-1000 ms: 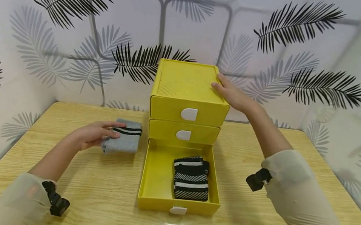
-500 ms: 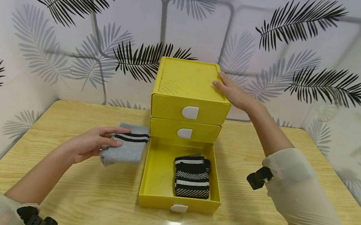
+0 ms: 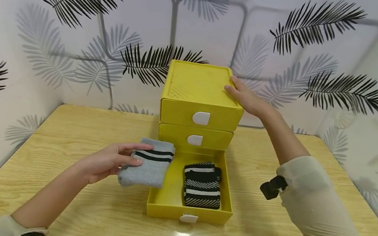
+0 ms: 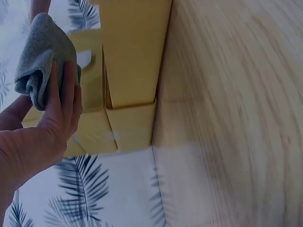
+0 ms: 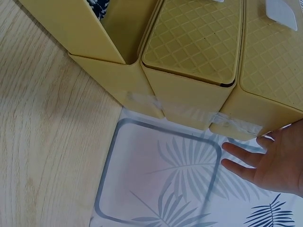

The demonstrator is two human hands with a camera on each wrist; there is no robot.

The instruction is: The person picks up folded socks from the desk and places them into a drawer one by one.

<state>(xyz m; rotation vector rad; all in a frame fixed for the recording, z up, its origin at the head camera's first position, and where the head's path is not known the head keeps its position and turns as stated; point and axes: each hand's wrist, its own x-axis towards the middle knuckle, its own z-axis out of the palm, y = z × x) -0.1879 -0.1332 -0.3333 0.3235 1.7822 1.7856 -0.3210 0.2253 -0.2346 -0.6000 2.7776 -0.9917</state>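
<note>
My left hand [image 3: 107,163] pinches a folded grey sock [image 3: 151,171] with two black stripes, held over the left wall of the open bottom drawer [image 3: 162,211]. In the left wrist view the thumb lies on one side of the grey sock [image 4: 45,52] and the fingers on the other. Inside the drawer, on its right side, lies a folded black-and-white patterned sock [image 3: 203,185]. My right hand [image 3: 249,99] rests on the top right edge of the yellow drawer cabinet [image 3: 199,81]. Its fingers [image 5: 244,155] look extended in the right wrist view.
Two closed drawers with white tabs [image 3: 201,118] sit above the open one. The cabinet stands on a wooden table [image 3: 268,220], near its back edge. Behind it is a wall covering [image 3: 207,32] with a leaf pattern.
My left hand has carried the grey sock rightward and nearer, from beside the cabinet to above the drawer's left wall. The right hand stays on the cabinet.
</note>
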